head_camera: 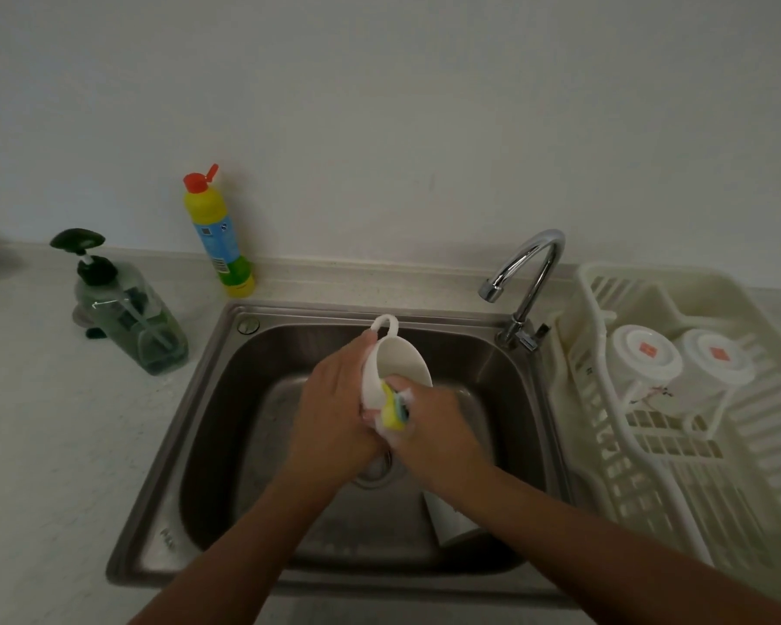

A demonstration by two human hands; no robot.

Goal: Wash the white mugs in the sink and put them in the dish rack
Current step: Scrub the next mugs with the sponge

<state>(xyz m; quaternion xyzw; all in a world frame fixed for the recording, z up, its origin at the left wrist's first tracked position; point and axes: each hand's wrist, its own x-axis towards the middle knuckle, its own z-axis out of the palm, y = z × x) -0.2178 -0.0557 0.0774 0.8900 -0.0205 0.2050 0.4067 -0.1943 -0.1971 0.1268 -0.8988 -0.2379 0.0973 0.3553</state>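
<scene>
White mug, tilted, soapy-rimmed

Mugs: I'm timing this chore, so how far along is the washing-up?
Done: two mugs sit upside down in the dish rack. In hand: the left hand holds a third mug over the sink while the right hand scrubs its inside with a soapy sponge. Left: rinsing and racking it, plus a white item, probably another mug, lying in the sink under the right forearm.
</scene>
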